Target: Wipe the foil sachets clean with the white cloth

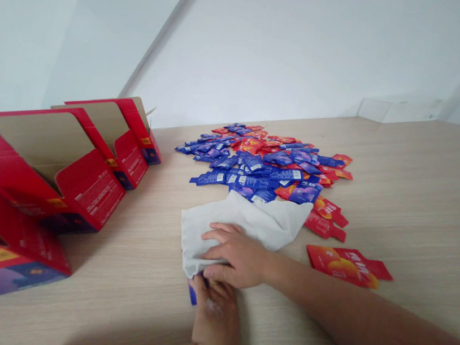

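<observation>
A wrinkled white cloth (258,217) lies on the table in front of me. My right hand (239,256) rests on top of it with its fingers spread, the thumb close to my left hand. My left hand (215,307) is closed at the cloth's near edge, its fingers on a blue packet (193,293). Most of that packet is hidden by the cloth and my fingers. Just beyond the cloth is a heap of blue and red sachets (252,164). A red packet with orange fruit (345,266) lies apart, right of my right hand.
Several open red and blue cartons stand in a row at the left, one carton (32,270) nearest me and others (89,198) behind it. A white box-shaped object (397,110) sits at the back right against the wall. The table (430,212) is light wood.
</observation>
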`<state>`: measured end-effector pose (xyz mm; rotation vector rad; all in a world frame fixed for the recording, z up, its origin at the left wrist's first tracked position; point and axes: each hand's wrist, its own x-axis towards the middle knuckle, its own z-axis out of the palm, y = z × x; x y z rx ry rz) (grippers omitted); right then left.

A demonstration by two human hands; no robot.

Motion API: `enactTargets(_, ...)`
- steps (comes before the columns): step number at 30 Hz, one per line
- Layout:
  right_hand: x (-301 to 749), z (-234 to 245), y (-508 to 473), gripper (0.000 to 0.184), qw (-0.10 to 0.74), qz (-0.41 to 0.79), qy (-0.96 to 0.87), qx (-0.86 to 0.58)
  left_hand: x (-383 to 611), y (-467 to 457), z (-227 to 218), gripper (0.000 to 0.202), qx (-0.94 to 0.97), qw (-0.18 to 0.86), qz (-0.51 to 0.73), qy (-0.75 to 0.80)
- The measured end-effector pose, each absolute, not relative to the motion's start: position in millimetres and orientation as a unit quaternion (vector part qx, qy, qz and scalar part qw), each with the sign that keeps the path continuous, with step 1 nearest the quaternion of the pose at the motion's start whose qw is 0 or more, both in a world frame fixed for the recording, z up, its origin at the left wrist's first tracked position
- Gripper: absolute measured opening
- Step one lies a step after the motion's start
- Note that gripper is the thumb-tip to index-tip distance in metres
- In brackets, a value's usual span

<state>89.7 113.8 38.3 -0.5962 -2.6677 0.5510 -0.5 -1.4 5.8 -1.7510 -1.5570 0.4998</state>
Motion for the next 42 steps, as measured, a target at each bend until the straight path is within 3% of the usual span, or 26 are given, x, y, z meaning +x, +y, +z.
enactTargets(9, 87.5, 41.1, 111.8, 0.045, 0.173, 0.19, -0.931, -0.258, 2.9, 2.2, 10.8, 0.039, -0.688, 0.344, 0.212, -0.603)
enactTargets(18, 90.5, 38.1, 114.1, 0.04, 0.174, 0.197, -0.944, -0.201, -1.9, -0.6, -1.8, 0.038, -0.689, 0.361, 0.176, -0.603)
enactTargets(24, 88.4, 41.1, 112.4, 0.045, 0.176, 0.188, -0.931, -0.258, 5.8, 1.0, 5.3, 0.04, -0.654, 0.363, 0.236, -0.621)
enactTargets(32, 89.7, 36.4, 114.5, 0.042, 0.177, 0.183, -0.947, -0.197, 1.7, 1.7, 10.2, 0.04, -0.684, 0.343, 0.203, -0.61)
enactTargets(42, 87.8, 40.6, 112.3, 0.048, 0.175, 0.167, -0.933, -0.268, 5.5, 2.1, 10.1, 0.04, -0.671, 0.349, 0.231, -0.611)
